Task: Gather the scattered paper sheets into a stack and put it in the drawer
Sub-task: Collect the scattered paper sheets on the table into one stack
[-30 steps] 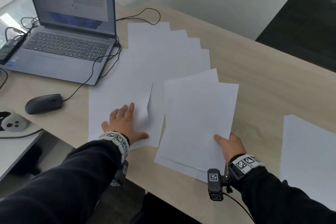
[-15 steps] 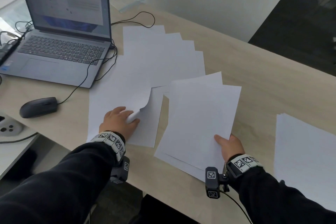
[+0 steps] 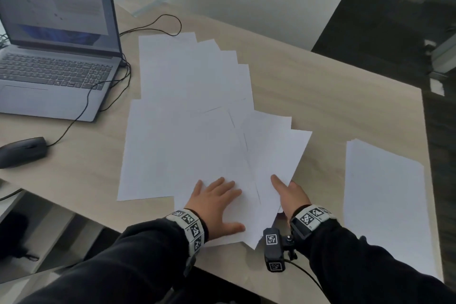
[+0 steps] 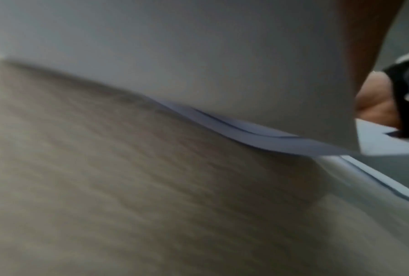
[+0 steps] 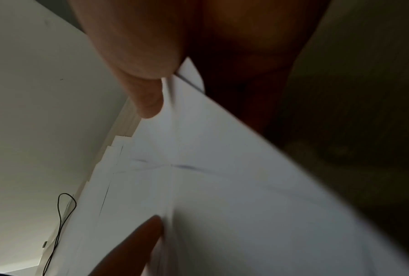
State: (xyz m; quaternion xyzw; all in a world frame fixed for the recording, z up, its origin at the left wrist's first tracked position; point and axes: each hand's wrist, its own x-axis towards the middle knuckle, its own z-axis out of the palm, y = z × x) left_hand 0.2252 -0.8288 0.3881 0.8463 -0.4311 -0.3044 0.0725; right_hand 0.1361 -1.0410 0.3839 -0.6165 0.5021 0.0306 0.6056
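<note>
The paper sheets (image 3: 187,116) are lying fanned and overlapping across the middle of the counter (image 3: 320,96), reaching from near the far edge down to the near edge, where a few corners are sticking out past it. The left hand (image 3: 217,205) is lying flat on the near sheets, fingers spread and straight, pressing down and clasping nothing. The right hand (image 3: 288,192) is pinching the near right corner of the top sheets, thumb on top and fingers underneath. A separate pile of paper (image 3: 385,200) is sitting by the right edge. A laptop (image 3: 56,61) is standing open at the far left corner, with a mouse (image 3: 22,150) at the left edge.
</note>
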